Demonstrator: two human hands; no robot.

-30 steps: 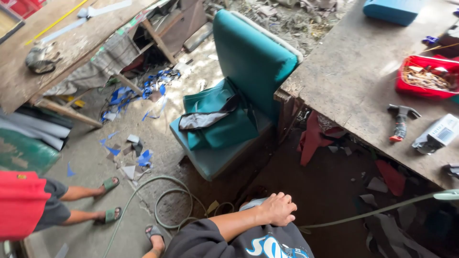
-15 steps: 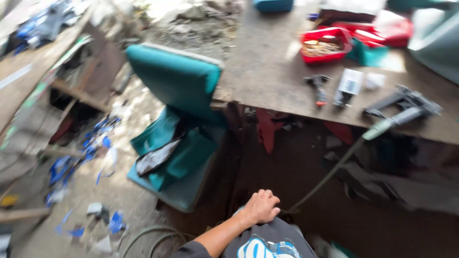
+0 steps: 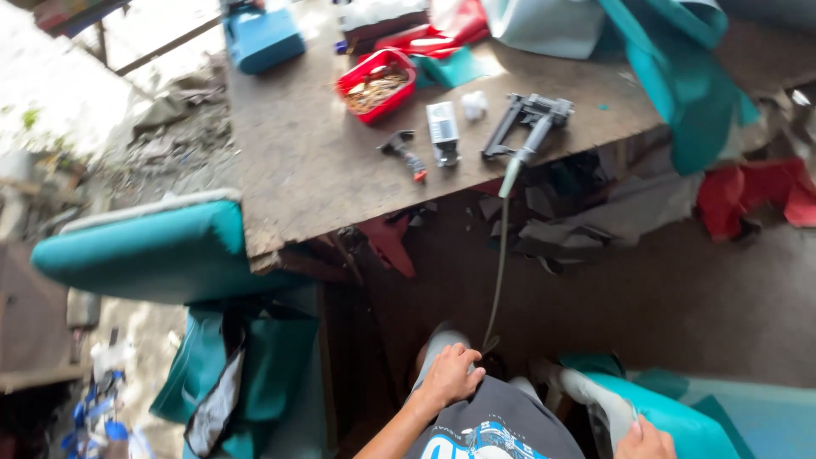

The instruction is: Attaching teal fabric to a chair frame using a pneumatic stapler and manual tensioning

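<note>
My left hand (image 3: pixel 450 376) rests on my lap at the bottom centre, fingers loosely curled over the dark printed shirt (image 3: pixel 497 425), holding nothing. Only part of my right hand (image 3: pixel 646 440) shows at the bottom edge. It touches the pale-trimmed rim of a teal cushion (image 3: pixel 680 416), and its grip is cut off. A thin air hose (image 3: pixel 501 255) runs from near my left hand up to a dark pneumatic stapler (image 3: pixel 531 119) lying on the wooden table (image 3: pixel 297 178).
On the table are a red tray of small fasteners (image 3: pixel 374 85), a small red-tipped tool (image 3: pixel 404 153), a grey box (image 3: pixel 442 134), a blue case (image 3: pixel 263 38) and teal fabric (image 3: pixel 680 76). A teal chair (image 3: pixel 144 251) stands at the left. Red cloth (image 3: pixel 752 195) and scraps lie on the floor.
The view has swung from the teal chair toward the table, which now fills the top. My left hand stays on my lap. My right hand and the teal cushion have come into view.
</note>
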